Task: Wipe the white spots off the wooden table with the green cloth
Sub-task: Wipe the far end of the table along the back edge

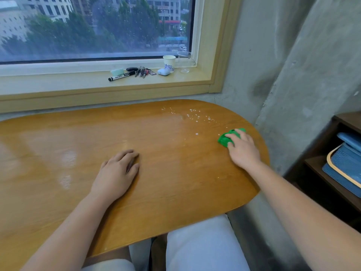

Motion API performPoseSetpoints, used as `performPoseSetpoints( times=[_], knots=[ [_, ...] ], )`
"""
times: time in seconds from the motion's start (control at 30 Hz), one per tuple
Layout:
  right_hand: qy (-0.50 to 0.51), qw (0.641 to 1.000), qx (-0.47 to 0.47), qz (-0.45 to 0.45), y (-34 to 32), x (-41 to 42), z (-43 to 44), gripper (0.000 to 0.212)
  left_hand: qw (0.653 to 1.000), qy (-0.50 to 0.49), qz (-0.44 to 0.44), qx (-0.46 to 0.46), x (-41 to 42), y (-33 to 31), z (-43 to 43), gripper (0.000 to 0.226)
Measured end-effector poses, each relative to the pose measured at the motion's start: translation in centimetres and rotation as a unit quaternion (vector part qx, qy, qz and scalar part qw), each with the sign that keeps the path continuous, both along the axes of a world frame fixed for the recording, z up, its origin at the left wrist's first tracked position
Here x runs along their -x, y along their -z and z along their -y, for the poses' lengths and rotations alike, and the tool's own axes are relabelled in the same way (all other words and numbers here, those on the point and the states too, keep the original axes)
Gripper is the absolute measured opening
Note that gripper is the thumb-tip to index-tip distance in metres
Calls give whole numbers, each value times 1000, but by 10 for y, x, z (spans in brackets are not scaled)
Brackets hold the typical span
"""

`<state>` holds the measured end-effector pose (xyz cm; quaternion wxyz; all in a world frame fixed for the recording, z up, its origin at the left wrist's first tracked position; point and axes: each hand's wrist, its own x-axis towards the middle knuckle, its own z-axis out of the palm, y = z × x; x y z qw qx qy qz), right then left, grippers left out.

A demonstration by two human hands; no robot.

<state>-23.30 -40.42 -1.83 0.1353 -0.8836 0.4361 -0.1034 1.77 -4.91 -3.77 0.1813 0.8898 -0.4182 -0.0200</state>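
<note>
Head view: right hand (243,148) presses crumpled green cloth (224,140).

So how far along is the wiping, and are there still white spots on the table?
Hard to call any part finished. In hand: the right hand presses the green cloth onto the wooden table near its right end, while the left hand rests flat. Left: a scatter of white spots beyond the cloth toward the window, plus a lone spot to its left.
</note>
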Motion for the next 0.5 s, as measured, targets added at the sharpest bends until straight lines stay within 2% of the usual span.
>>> performPoseSetpoints(
  times=[0.13,0.3,0.4,0.5],
  knots=[
    [-127,991,-4,-33,-4,-43,-75,47,1000,-2,-4,-1,-1,1,0,52],
    [-299,953,16,-47,-4,-68,-167,48,1000,-6,-5,1,-1,1,1,51],
    [-388,920,21,-49,-5,-68,-181,46,1000,-6,-2,13,0,2,0,50],
    [-450,890,5,-69,-15,-67,-154,46,1000,-3,-3,15,0,2,-1,50]
  ],
)
